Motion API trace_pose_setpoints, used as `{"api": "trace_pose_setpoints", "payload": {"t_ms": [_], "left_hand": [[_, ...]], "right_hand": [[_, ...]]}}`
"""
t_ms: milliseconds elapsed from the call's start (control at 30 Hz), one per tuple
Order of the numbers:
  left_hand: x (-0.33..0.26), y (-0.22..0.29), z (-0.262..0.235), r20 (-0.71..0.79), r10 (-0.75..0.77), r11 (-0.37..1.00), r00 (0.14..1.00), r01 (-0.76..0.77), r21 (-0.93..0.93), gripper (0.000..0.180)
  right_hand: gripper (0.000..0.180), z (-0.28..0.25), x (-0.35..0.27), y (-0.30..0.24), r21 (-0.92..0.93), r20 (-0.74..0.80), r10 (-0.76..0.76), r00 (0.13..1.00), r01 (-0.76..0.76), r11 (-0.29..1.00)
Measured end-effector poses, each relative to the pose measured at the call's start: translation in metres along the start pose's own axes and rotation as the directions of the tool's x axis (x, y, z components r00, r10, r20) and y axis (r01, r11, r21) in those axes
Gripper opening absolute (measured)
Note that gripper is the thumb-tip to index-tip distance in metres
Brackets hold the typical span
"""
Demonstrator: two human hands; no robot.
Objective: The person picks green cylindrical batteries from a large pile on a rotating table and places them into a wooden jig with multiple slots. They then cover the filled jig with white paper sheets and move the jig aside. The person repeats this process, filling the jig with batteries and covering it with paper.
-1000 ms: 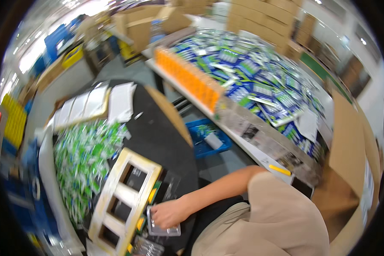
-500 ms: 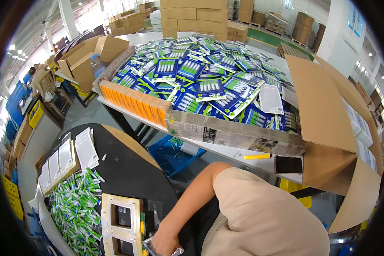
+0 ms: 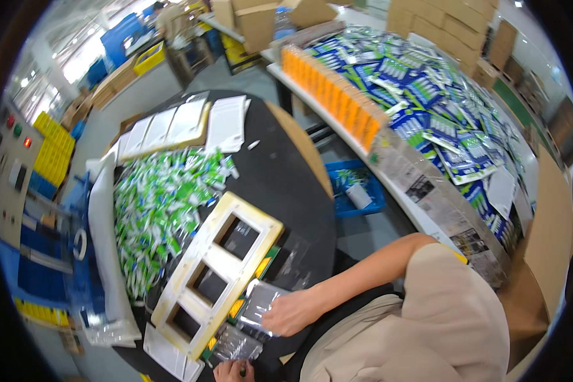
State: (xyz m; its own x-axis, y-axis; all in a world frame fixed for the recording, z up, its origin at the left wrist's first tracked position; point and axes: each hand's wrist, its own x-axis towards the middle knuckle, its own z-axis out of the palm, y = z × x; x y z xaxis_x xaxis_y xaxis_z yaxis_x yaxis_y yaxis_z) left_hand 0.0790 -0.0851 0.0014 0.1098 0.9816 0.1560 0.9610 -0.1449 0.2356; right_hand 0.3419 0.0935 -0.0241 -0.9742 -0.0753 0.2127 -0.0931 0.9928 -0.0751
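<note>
The left hand [image 3: 232, 370] is cut off by the lower edge of the picture just below the cream 3-window frame [image 3: 218, 267]; only its knuckles show, so its grip cannot be told. The right hand [image 3: 291, 312], right of that frame, covers part of a clear plastic blister [image 3: 256, 304], and its fingertips are hidden against the sheet. What lies inside the frame's windows is too dark to tell. Left of the frame, the heap of green and white packs [image 3: 156, 213] is too small and blurred to tell single pieces. Far right of the frame, the cardboard flap [image 3: 544, 242] runs into the black rim.
</note>
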Motion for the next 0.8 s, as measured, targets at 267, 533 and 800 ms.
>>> {"api": "trace_pose_setpoints", "payload": {"t_ms": [267,533,800], "left_hand": [[-0.007,0.011,-0.049,-0.338,-0.208,0.971,0.918,0.152,-0.185,0.015],[0.075,-0.059,0.009,-0.275,-0.183,0.979,0.944,0.2,0.034,0.006],[0.078,-0.056,-0.005,-0.182,-0.199,0.933,0.963,0.244,0.266,0.015]], "right_hand": [[0.009,-0.003,-0.005,-0.014,-0.058,-0.412,0.061,0.909,-0.093,0.994],[0.011,-0.02,0.007,-0.02,-0.047,-0.251,-0.004,0.968,-0.008,0.999],[0.019,-0.062,0.036,0.031,0.013,-0.529,0.105,0.842,-0.116,0.993]]}}
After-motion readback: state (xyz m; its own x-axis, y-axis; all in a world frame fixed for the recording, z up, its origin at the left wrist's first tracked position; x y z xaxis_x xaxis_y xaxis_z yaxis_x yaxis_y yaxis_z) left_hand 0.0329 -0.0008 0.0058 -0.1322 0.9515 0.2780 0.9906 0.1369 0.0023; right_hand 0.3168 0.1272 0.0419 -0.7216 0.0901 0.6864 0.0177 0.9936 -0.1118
